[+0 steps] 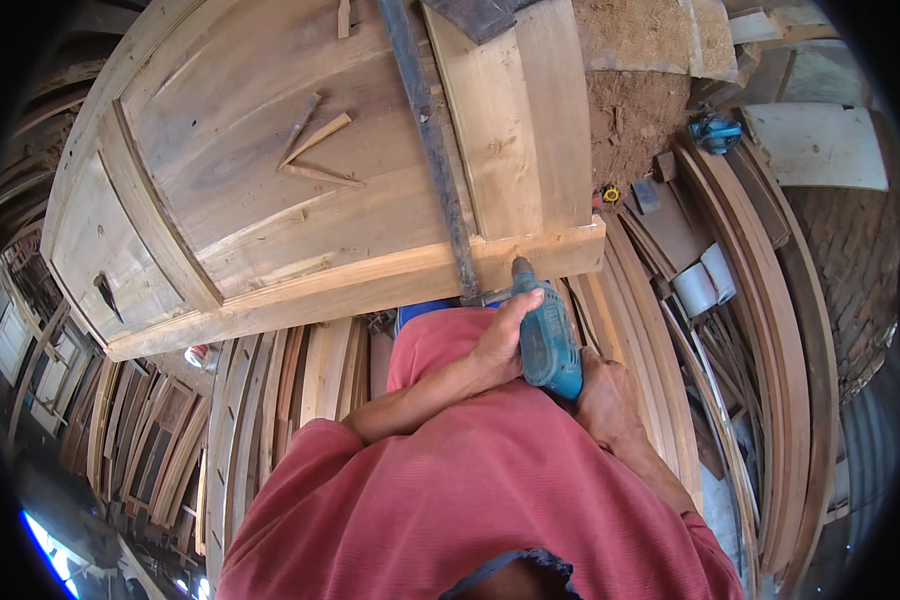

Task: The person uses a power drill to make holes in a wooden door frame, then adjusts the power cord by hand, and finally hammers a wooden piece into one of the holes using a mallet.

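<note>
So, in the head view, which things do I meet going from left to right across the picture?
Dark tool lying on the door panel → wooden wedges → metal clamp bar → teal drill → white rolls

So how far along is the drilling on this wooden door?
Done: the door is assembled, held by a metal bar clamp. In hand: left hand and right hand press the teal drill into the bottom rail edge. Finished holes can't be seen.
</note>
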Action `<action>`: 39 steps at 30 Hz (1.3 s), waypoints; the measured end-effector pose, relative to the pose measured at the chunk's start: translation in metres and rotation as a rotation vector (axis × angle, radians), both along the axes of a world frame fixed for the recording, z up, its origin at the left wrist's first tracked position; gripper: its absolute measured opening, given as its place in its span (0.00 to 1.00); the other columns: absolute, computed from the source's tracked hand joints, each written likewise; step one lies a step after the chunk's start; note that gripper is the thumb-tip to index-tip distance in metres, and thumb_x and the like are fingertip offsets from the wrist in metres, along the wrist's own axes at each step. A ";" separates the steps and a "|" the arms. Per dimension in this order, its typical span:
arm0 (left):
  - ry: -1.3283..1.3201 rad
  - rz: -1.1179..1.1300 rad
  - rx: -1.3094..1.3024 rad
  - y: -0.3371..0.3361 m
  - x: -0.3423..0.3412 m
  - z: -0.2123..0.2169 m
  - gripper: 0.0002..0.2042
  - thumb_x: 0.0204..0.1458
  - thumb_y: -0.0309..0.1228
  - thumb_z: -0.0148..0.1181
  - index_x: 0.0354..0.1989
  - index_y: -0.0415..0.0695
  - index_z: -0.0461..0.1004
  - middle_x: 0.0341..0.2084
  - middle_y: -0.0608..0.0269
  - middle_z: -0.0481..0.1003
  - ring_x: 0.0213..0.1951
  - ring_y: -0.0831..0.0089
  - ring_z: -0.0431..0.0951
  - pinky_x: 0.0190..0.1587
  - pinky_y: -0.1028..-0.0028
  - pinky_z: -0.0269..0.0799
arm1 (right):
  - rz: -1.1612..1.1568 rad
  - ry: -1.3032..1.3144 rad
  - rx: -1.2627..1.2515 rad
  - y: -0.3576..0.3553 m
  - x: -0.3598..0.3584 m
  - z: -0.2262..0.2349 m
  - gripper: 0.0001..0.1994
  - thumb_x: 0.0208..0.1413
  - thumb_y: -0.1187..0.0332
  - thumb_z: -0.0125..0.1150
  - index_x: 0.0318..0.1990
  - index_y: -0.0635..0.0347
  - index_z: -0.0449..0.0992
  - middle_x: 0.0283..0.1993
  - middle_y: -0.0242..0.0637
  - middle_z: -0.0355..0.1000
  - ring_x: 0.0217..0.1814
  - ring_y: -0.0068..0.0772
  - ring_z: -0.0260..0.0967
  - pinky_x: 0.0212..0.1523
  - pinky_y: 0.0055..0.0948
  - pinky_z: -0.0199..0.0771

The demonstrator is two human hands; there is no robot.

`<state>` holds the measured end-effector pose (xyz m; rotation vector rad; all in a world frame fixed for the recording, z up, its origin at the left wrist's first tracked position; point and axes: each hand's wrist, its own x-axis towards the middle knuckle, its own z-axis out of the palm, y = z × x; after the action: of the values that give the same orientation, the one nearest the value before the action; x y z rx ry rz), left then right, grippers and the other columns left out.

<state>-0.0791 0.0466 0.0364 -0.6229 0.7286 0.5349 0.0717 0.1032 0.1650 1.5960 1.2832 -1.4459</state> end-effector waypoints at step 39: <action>-0.052 0.191 -0.004 -0.006 0.030 0.047 0.23 0.61 0.45 0.61 0.54 0.38 0.70 0.46 0.51 0.77 0.49 0.57 0.79 0.58 0.52 0.76 | 0.027 0.195 0.390 -0.026 0.056 0.044 0.16 0.39 0.71 0.65 0.39 0.65 0.75 0.35 0.55 0.77 0.38 0.62 0.76 0.43 0.50 0.74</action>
<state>-0.0487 0.0407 0.0834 -0.7119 0.6249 0.6910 0.1275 0.0767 0.2095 1.7009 1.7809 -1.4238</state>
